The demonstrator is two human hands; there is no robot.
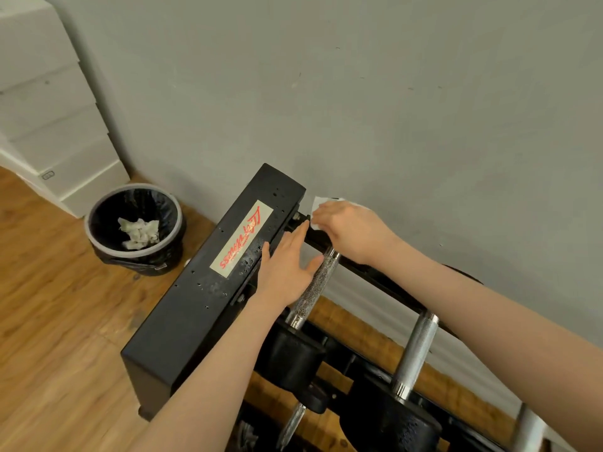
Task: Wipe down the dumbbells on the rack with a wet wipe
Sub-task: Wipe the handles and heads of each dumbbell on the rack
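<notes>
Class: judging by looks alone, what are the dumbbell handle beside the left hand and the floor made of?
Dumbbell handle: seemingly steel with a bright finish, given its silver shine and fine knurled cross-hatching. Floor: wood or wood-look laminate; brown grain and plank seams show.

rack end panel (208,285) | sticker (242,238) | red script, upside down, ends "fitness"; rest unreadable
</notes>
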